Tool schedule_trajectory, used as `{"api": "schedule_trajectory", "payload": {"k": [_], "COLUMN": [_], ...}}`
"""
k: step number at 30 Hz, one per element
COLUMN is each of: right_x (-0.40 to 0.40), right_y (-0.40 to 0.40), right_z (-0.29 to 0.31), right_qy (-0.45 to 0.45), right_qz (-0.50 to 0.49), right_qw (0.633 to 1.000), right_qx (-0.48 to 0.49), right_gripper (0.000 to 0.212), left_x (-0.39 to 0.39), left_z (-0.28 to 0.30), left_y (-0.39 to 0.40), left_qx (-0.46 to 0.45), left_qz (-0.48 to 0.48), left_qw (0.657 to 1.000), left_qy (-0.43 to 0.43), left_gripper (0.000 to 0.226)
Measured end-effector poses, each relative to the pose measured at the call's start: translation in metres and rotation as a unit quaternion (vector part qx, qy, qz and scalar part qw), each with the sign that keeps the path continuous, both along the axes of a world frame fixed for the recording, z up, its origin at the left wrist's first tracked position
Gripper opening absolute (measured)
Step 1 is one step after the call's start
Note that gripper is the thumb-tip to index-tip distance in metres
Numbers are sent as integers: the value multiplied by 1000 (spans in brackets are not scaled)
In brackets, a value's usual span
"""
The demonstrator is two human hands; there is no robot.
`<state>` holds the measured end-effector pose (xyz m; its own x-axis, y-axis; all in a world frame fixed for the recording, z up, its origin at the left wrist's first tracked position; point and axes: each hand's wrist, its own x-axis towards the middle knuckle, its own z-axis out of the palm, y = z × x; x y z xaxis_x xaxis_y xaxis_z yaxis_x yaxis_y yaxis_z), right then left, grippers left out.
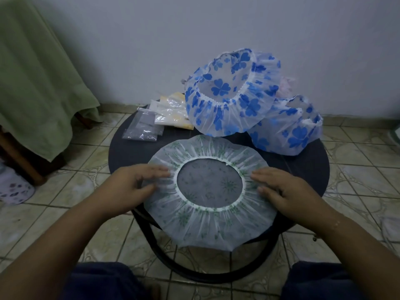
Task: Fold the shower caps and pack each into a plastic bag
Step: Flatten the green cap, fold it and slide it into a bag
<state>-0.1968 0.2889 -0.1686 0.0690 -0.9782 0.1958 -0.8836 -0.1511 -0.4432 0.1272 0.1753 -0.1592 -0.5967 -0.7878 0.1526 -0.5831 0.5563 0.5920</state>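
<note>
So the green-print shower cap [207, 213] was spread flat, opening up, over the near half of the round dark bench [129, 152], with its near edge hanging a bit past the bench's near rim. Left hand [134, 187] lay on the cap's left side, fingers [158, 171] straight and together, pressing the ruffle right by the elastic ring, thumb tucked lower on the plastic. Right hand [283, 189] did the same on the right side, fingers flat and slightly apart, nothing pinched as far as I could see. Toward the far edge sat a blue-flower cap [227, 105], puffed up and tilted with its opening facing the camera, and a second blue cap [292, 131] at the far right edge, partly behind the first one. Something pinkish [285, 85] peeked out behind those two, too hidden to tell what it was. At the far left edge there was a little pile of clear plastic bags [147, 128], some with yellowish stuff [173, 113] inside, hard to make out in the dim light. A green cloth [36, 68] hung over furniture at left, cut off by the frame, over a tiled floor [357, 159].
</note>
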Motion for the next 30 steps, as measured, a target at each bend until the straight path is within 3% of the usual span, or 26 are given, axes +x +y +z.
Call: {"api": "schedule_trajectory", "payload": {"k": [2, 6, 9, 16, 23, 27, 30], "right_x": [-4, -9, -14, -19, -17, -15, -11], "right_y": [6, 17, 22, 26, 26, 28, 29], "right_z": [0, 3, 4, 8, 9, 14, 15], "right_qy": [-9, -27, -63, -55, -53, -56, -46], "right_qz": [2, -1, 7, 45, 46, 37, 15], "right_qw": [1000, 997, 991, 981, 985, 978, 986], "right_qx": [-12, 66, 117, 181, 157, 196, 157], "right_gripper": [32, 38, 44, 53, 44, 62, 55], "left_x": [5, 16, 21, 21, 22, 15, 10], "left_z": [0, -10, -10, -9, -6, -2, 3], "left_y": [5, 4, 4, 6, 6, 11, 15], "left_qx": [27, 76, 93, 88, 170, 170, 131], "left_qz": [-19, -49, -61, -96, -67, -8, 35], "left_qw": [999, 995, 992, 981, 983, 985, 988], "left_qy": [10, -35, -67, -145, -25, 37, 71], "left_gripper": [42, 72, 63, 67, 63, 29, 33]}}
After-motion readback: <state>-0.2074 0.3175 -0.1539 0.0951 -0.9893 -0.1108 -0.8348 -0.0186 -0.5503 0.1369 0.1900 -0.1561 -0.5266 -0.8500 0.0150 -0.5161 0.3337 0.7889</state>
